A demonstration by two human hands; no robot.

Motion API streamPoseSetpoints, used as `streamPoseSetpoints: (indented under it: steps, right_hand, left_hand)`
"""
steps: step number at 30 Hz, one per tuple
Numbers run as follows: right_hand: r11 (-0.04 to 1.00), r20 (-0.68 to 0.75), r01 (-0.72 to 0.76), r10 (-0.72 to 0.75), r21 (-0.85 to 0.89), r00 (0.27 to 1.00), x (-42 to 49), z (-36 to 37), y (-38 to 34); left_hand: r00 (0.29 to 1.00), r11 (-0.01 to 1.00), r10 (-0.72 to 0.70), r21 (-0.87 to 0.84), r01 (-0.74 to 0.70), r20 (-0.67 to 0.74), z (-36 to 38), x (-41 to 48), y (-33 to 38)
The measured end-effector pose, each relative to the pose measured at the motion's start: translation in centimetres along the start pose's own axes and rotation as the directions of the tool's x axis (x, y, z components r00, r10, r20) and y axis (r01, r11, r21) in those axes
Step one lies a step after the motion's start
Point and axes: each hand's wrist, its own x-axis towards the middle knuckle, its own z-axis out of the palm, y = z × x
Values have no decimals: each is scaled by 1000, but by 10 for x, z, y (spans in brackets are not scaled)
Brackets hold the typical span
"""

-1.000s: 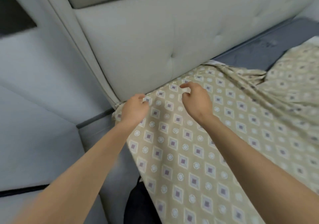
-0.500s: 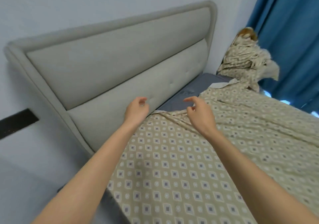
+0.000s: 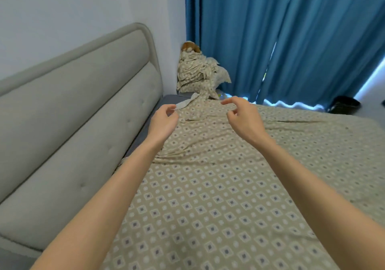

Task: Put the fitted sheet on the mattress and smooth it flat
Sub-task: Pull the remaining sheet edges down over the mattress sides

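Both hands have left the near corner and reach for the far one, because the sheet (image 3: 208, 197) bunches there, short of the bare mattress (image 3: 166, 99) edge. My left hand (image 3: 163, 122) and right hand (image 3: 244, 120) hover, fingers loosely curled, gripping nothing.

Wrinkled beige fitted sheet (image 3: 218, 197) over grey mattress (image 3: 166, 99)

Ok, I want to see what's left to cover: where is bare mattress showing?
Head view, left side: the dark grey mattress shows as a strip between the headboard and the patterned sheet, reaching the far corner just beyond the left hand.
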Motion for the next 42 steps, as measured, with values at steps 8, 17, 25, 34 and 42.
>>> streamPoseSetpoints:
  steps: [8,17,25,34,42]
  right_hand:
    - [960,-245,-281,273,3,930,-43,-113,102]
    - [925,-325,-377,342,-50,881,-107,-228,223]
    - [914,-295,-395,354,-91,888,-162,-341,343]
    - [856,-378,-515,461,-52,803,-240,-466,434]
    - [733,-535,-681,569,-16,625,-333,-539,484]
  left_hand:
    - [940,989,145,-77,-127,310,125,-10,90]
    - [854,965,261,-153,-214,450,265,-73,167]
    - [849,967,236,-202,-156,473,421,-153,230]
    - [765,950,303,-246,-193,568,567,-245,322]
    - [568,917,394,-273,-290,723,658,-324,366]
